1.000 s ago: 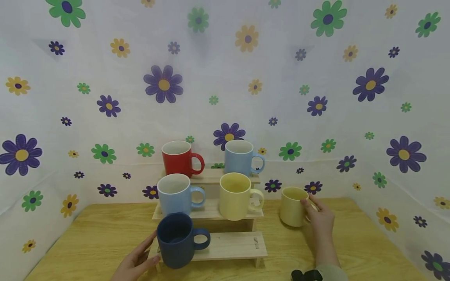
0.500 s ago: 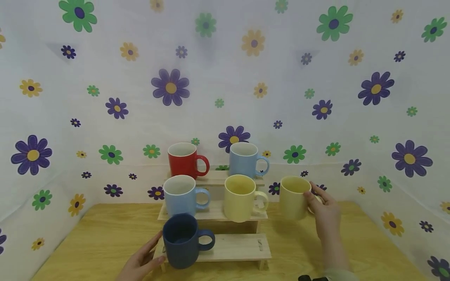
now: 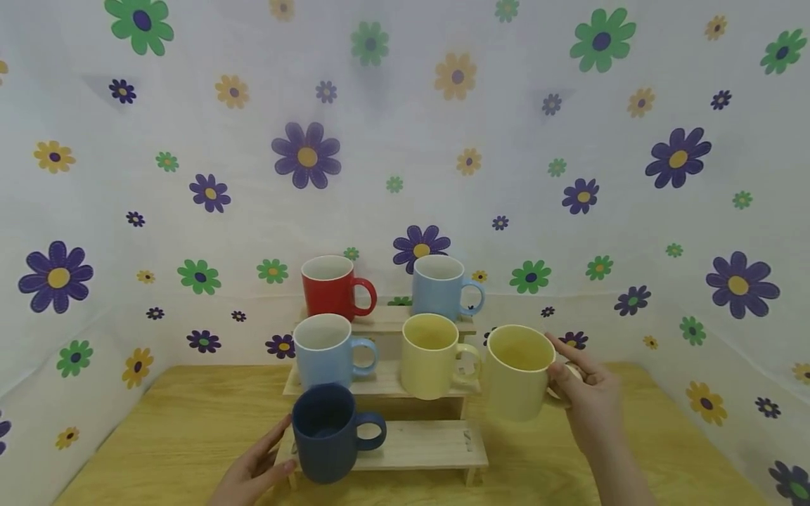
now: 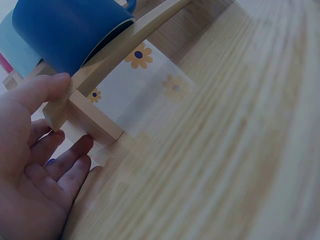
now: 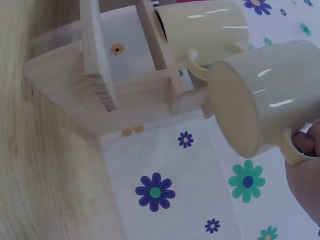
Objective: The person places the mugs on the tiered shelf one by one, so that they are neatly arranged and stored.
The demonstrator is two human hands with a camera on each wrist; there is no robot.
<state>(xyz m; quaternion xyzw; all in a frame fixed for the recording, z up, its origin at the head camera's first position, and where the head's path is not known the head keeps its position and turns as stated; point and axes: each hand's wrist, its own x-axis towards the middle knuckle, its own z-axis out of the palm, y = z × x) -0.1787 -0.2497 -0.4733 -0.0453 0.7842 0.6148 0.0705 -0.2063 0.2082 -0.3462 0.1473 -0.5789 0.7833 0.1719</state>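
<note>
My right hand (image 3: pixel 588 400) holds a pale yellow mug (image 3: pixel 520 372) by its handle. This mug hangs off the table, just right of the stepped wooden stand (image 3: pixel 430 444); its flat underside shows in the right wrist view. My left hand (image 4: pixel 35 150) grips the left end of the stand's lowest step, thumb on top and fingers under the board. A dark blue mug (image 3: pixel 325 436) sits on that step beside the thumb. On the middle step are a light blue mug (image 3: pixel 324 351) and another yellow mug (image 3: pixel 430 358). A red mug (image 3: pixel 329 288) and a second light blue mug (image 3: pixel 438 288) occupy the top step.
The stand rests on a wood-grain table (image 3: pixel 209 407). White cloth (image 3: pixel 380 105) printed with flowers surrounds the table at the back and both sides. All the mugs on the stand have their handles pointing right.
My right hand has lifted the yellow mug off the table and brought it nearer and slightly left, close to the stand. The left hand keeps its place at the lowest step. The head view shifted slightly.
</note>
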